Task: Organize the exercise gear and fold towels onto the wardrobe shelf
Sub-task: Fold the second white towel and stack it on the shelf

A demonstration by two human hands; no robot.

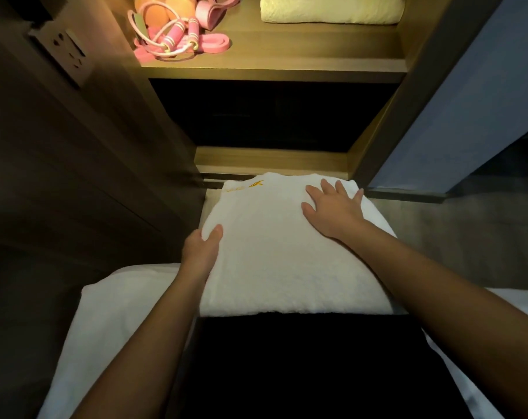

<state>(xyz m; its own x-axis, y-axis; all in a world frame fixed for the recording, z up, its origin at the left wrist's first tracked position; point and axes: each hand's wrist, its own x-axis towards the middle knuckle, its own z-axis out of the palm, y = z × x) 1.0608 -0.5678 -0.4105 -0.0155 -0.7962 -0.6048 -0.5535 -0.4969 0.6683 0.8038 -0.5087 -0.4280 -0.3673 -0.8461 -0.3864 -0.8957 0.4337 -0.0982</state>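
Head view, single frame.

- White towel: centre of frame, folded into a thick rectangle. Its near edge lay over a dark surface at lower centre; what that surface was, I could not tell. A yellow embroidered logo sat at the towel's far left corner.
- Left hand: at the towel's left edge, left of centre. The thumb lay on top of the cloth and the fingers were tucked out of sight under the edge, so the hand gripped the towel's side.
- Right hand: right of centre, on the towel's far right part. Palm down, fingers straight and spread, resting flat on the cloth.
- Wardrobe shelf: lit, across the top of the frame, well above the towel.
- On the shelf, upper left: pink jump rope coiled loosely, touching pink bands. Behind them were orange rounded items, cut off by the frame edge and not identifiable.
- On the shelf, upper right: a cream folded towel, apart from the pink gear.
- Below the shelf: a dark open compartment.
- Upper left: wall socket on a dark panel.
- Right side: blue panel.
- Lower left: white bedding.
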